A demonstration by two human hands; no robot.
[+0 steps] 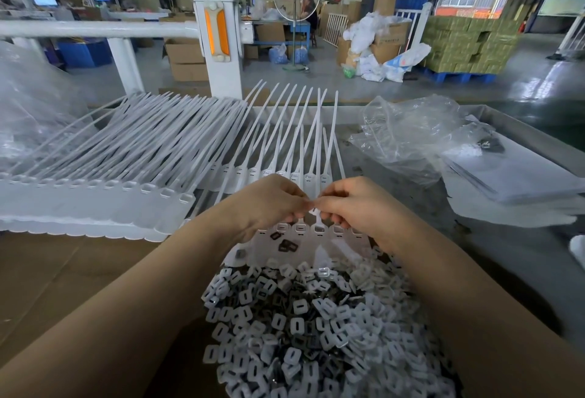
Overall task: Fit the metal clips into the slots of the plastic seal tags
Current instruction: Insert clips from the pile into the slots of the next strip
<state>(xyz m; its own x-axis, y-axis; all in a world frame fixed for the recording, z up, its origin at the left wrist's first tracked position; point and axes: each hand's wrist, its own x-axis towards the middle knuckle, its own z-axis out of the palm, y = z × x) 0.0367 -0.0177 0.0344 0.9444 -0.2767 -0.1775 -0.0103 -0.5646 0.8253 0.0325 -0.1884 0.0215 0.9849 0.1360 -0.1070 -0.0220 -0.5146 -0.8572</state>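
A strip of white plastic seal tags (294, 239) lies in front of me, slots facing up, long tails pointing away. My left hand (269, 204) and my right hand (351, 204) meet fingertip to fingertip above it, pinching a small white slotted piece (314, 211) between them. A few dark metal clips (286, 245) lie loose on the tag strip. Below the strip, between my forearms, spreads a large heap of small white slotted caps and dark clips (316, 328).
A thick stack of white seal tag strips (104, 204) sits at the left on brown cardboard (63, 277). Crumpled clear plastic bags (411, 134) and flat white packets (512, 176) lie at the right. A white railing post (218, 33) stands behind the table.
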